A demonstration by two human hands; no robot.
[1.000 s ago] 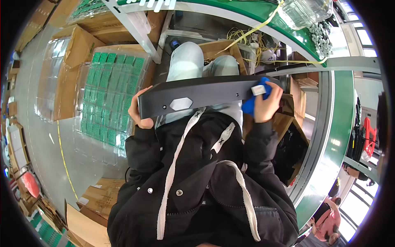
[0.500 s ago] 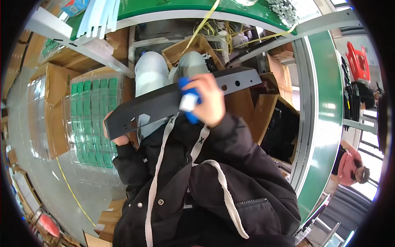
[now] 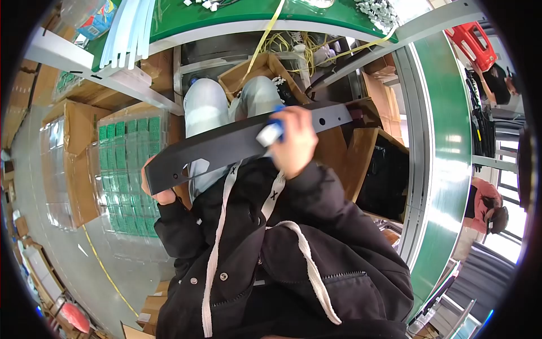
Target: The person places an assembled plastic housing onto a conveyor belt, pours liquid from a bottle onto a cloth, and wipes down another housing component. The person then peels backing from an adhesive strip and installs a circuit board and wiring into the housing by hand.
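Observation:
A long black panel (image 3: pixel 226 140) with holes near its ends lies slanted across my lap, its right end higher in the view. My left hand (image 3: pixel 156 183) is closed around the panel's left end, the fingers partly hidden behind it. Over the right half of the panel is my right hand (image 3: pixel 296 138), closed on a blue and white object (image 3: pixel 271 133). That object is blurred and partly covered by the fingers, so its kind is unclear. It appears to be against the panel's face, though contact is hard to judge.
A green-topped bench (image 3: pixel 237 14) runs ahead, with pale blue strips (image 3: pixel 130 34) hanging over its edge. An open carton (image 3: pixel 265 65) sits beyond my knees. Clear trays with green pieces (image 3: pixel 127 175) stand at left; a box of black items (image 3: pixel 384 175) is at right. Other people are at far right.
My right hand has slid to the right along the panel with the blue and white object. My left hand keeps its hold on the left end. The camera view has shifted slightly.

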